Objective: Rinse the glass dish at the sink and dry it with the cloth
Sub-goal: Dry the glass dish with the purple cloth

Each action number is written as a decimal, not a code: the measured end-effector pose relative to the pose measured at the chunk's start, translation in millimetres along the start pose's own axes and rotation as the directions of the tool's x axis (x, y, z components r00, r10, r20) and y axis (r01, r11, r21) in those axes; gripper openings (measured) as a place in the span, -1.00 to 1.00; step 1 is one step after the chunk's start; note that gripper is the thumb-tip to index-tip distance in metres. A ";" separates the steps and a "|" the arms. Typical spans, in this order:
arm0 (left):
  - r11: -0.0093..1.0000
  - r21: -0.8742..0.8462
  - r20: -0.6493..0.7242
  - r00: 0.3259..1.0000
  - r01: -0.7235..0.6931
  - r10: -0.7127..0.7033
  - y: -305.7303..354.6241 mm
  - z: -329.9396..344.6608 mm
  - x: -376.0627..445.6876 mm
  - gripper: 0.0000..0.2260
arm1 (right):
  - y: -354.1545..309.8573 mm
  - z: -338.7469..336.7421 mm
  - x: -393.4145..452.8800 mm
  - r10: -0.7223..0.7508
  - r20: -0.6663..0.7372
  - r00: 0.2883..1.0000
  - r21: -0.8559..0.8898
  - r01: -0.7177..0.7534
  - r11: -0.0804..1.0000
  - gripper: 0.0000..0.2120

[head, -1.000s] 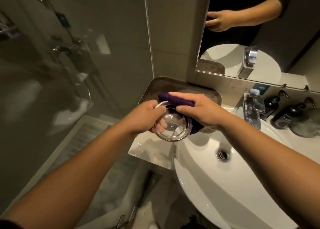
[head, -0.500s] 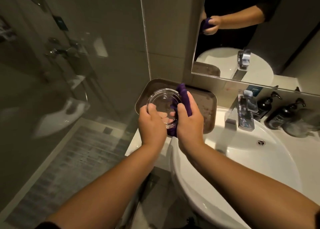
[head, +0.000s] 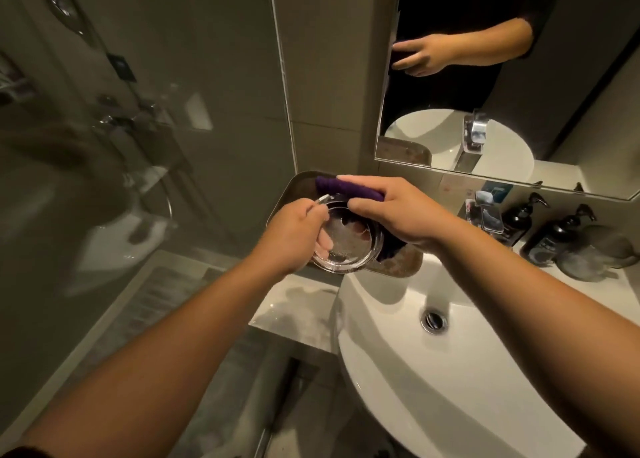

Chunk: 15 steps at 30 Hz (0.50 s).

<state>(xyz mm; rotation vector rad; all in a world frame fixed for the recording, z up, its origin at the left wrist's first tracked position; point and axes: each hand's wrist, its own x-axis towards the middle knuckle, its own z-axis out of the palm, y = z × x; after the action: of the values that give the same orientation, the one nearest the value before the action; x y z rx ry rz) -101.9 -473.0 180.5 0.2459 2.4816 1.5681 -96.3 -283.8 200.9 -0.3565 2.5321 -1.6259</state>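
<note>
Since half a second back, both my arms have stretched out and the glass dish (head: 343, 241) has tipped from facing me nearly upright to lying flatter, open side up, out over the brown tray (head: 398, 263) at the left of the sink (head: 450, 371). My left hand (head: 294, 236) is closed on the dish's near-left rim, thumb on top; I can see its fingertips through the glass underneath. My right hand (head: 398, 212) has swung from beside the dish to above its far rim, palm down, pressing the purple cloth (head: 337, 185) against the glass. That hand is closed on the cloth, which sticks out past the fingers at the far end and hangs dark below the wrist on the right of the dish. I see droplets or streaks on the dish's base. The drain (head: 433, 320) sits open in the white basin, well apart from the dish. The tap (head: 485, 215) and two dark pump bottles (head: 550, 239) stand on the bench (head: 298, 305) to the right, under the mirror (head: 519, 77).
</note>
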 end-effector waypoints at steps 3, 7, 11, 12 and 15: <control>0.998 -0.060 -0.149 0.989 0.002 -0.010 -8.9 9.7 -1.8 -0.80 | 7.9 8.7 -3.2 0.016 -0.103 0.995 0.110 -0.005 0.994 -0.66; 0.965 -0.260 -0.360 0.922 0.045 -0.140 -20.7 32.0 -8.8 -0.79 | 17.5 47.9 -15.8 0.125 -0.367 0.922 0.346 0.011 0.938 -0.66; 0.890 -0.454 -0.469 0.842 0.028 -0.266 -24.9 62.1 -18.6 -0.80 | 26.7 91.1 -25.6 0.251 -0.592 0.766 0.448 0.053 0.893 -0.65; 0.865 -0.500 -0.459 0.837 0.034 -0.298 -27.8 65.8 -20.6 -0.80 | 28.9 94.6 -27.2 0.272 -0.592 0.759 0.471 0.052 0.880 -0.66; 0.854 -0.509 -0.353 0.880 0.104 -0.318 -39.1 63.3 -22.9 -0.81 | 35.6 85.1 -28.8 0.240 -0.526 0.816 0.410 -0.004 0.912 -0.64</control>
<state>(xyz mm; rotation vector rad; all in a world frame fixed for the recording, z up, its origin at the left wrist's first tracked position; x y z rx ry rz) -65.2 -439.9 120.3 -0.4930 2.1730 2.2450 -54.7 -337.2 132.0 0.3962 2.3965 -2.4023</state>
